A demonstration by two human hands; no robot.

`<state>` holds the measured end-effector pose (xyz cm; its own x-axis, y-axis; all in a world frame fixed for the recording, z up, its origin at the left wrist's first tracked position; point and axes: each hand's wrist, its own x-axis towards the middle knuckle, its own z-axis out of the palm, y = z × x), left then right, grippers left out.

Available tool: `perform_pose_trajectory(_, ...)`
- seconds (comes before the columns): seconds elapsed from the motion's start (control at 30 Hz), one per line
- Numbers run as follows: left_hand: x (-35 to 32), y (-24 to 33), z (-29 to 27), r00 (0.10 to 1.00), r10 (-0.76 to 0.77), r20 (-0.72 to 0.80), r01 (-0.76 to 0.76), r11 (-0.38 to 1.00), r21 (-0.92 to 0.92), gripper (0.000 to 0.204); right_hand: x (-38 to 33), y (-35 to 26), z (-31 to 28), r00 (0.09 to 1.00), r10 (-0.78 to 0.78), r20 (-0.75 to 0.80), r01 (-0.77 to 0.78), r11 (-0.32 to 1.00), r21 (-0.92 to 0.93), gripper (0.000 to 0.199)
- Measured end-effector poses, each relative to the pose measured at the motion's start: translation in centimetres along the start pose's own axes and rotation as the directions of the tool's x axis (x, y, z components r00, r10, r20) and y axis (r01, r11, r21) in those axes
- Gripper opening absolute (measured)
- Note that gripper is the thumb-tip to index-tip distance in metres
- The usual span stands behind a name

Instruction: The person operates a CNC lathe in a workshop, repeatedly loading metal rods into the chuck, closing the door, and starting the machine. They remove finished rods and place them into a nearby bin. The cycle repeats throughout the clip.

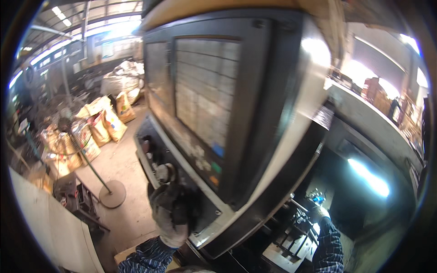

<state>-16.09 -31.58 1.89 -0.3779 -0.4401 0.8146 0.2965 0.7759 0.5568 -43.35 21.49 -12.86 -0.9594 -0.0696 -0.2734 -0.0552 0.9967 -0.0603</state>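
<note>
My left hand (pixel 169 216), in a grey and dark work glove, is raised against the lower control panel (pixel 193 193) of a machine. It is just below a round pale knob (pixel 165 173); blur and the dark panel hide whether its fingers touch it. Inside the lit machine enclosure, my right hand (pixel 320 213), gloved too, reaches beside a metal fixture (pixel 298 223) with rods and a pale base plate (pixel 284 257). A shiny metal part with a blue glint (pixel 317 197) sits just beyond the fingers. Whether that hand grips anything is too small to make out.
A large dark-framed screen (pixel 207 86) fills the centre above the panel. The enclosure lamp (pixel 368 177) glows at right. On the left stand a pedestal fan (pixel 111 194), several filled sacks (pixel 109 123) and a low dark cabinet (pixel 77 198).
</note>
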Motion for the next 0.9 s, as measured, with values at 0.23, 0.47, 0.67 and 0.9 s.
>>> perform_pose_trajectory(0.23,0.3,-0.3,-0.9,0.994,0.102,0.031,-0.105,0.989,0.107,0.035,1.1,-14.8,-3.5,1.000,-0.009,-0.022,0.008,0.999,-0.041,0.068)
perform_pose_trajectory(0.47,0.8,-1.5,-0.7,0.996,0.093,0.008,-0.092,0.991,-0.100,0.033,-2.1,-15.6,-4.1,0.995,-0.007,-0.101,0.008,1.000,0.008,0.052)
perform_pose_trajectory(0.67,0.3,-1.6,-1.7,0.949,0.308,0.062,-0.306,0.951,-0.046,0.035,1.3,-11.5,-0.8,0.988,-0.007,-0.153,-0.016,0.988,-0.151,0.033)
perform_pose_trajectory(0.9,0.9,-1.6,-0.9,0.929,0.369,-0.014,-0.358,0.890,-0.283,0.023,5.4,-5.3,3.8,0.968,-0.239,-0.074,0.213,0.942,-0.260,0.060)
